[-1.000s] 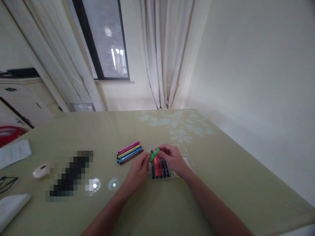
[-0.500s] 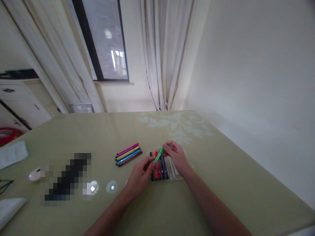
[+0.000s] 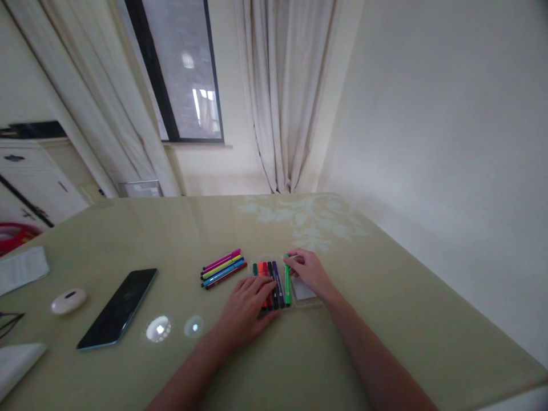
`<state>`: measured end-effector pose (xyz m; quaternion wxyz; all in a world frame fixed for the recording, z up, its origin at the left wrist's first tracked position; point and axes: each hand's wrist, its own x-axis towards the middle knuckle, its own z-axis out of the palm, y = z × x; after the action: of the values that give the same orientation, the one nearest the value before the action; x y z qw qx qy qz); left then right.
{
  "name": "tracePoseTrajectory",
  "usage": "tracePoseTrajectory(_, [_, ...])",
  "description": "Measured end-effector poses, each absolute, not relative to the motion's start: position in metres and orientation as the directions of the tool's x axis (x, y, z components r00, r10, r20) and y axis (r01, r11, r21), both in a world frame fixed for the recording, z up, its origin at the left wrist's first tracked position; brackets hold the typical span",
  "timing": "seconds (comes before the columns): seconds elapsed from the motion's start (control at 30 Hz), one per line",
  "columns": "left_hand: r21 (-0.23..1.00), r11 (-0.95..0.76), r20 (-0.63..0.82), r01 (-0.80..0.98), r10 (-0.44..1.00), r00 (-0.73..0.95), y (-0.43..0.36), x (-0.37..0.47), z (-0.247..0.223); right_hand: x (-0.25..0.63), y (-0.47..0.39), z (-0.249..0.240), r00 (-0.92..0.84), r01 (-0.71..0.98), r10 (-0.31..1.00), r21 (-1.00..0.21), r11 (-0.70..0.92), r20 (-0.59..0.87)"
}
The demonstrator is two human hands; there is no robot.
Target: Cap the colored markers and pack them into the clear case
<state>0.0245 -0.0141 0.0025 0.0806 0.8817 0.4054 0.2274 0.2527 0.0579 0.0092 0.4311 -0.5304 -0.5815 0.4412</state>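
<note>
My right hand point(image 3: 309, 272) pinches the top end of a green felt-tip marker point(image 3: 287, 288), which stands in line with the others at the right side of the row. Below it is a clear plastic case point(image 3: 319, 302) holding several markers, among them a purple one point(image 3: 279, 288) just left of the green one. My left hand point(image 3: 250, 302) lies flat across the row with its fingers stretched out, covering the middle of the dark green, orange and red markers. Left of the case, several loose markers point(image 3: 223, 269) in pink, yellow, blue and dark red lie side by side.
A black phone point(image 3: 117, 311) lies on the glossy table point(image 3: 171, 240) at left, with a white rounded case point(image 3: 68, 301) beside it. Further left are a folded white cloth or paper point(image 3: 23, 268) and a white object's corner point(image 3: 17, 365). A wall point(image 3: 449, 171) borders the right edge.
The green marker has gone from tilted between both hands to lined up beside the purple one. My left hand has let go of it and spread over the row. The case has shifted slightly left.
</note>
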Motion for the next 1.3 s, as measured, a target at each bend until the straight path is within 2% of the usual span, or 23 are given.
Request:
tracePoseTrajectory(0.37, [0.281,-0.764,0.298,0.581,0.645,0.704,-0.026,0.036,0.016,0.239,0.049,0.012,-0.124,0.517,0.972,-0.824,0.233,0.197])
tracePoseTrajectory(0.57, [0.293,-0.762,0.294,0.578,0.647,0.704,-0.025,0.039,0.011,0.237,0.044,0.014,-0.201,0.713,0.945,-0.623,0.321,0.256])
tracePoseTrajectory(0.7, [0.302,-0.748,0.285,0.592,0.663,0.693,-0.024,0.040,0.013,0.236,0.043,0.014,-0.209,0.750,0.947,-0.582,0.315,0.244])
tracePoseTrajectory(1.0, [0.317,-0.750,0.339,0.581,0.662,0.669,-0.026,0.045,0.012,0.240,0.042,0.018,-0.250,0.751,0.944,-0.573,0.329,0.214])
tracePoseTrajectory(1.07, [0.355,-0.722,0.371,0.594,0.692,0.619,-0.020,0.039,0.012,0.242,0.042,0.021,-0.256,0.766,0.939,-0.545,0.341,0.228])
tracePoseTrajectory(1.13, [0.378,-0.631,0.397,0.678,0.772,0.497,-0.012,0.029,0.012,0.243,0.041,0.025,-0.228,0.793,0.945,-0.518,0.321,0.236])
tracePoseTrajectory(1.2, [0.355,-0.450,0.397,0.819,0.866,0.304,-0.003,0.015,0.013,0.243,0.041,0.028,-0.199,0.822,0.955,-0.493,0.286,0.222])
tracePoseTrajectory(1.3, [0.238,-0.163,0.359,0.958,0.931,0.069,0.007,-0.006,0.016,0.242,0.040,0.030,-0.197,0.851,0.965,-0.459,0.255,0.171])
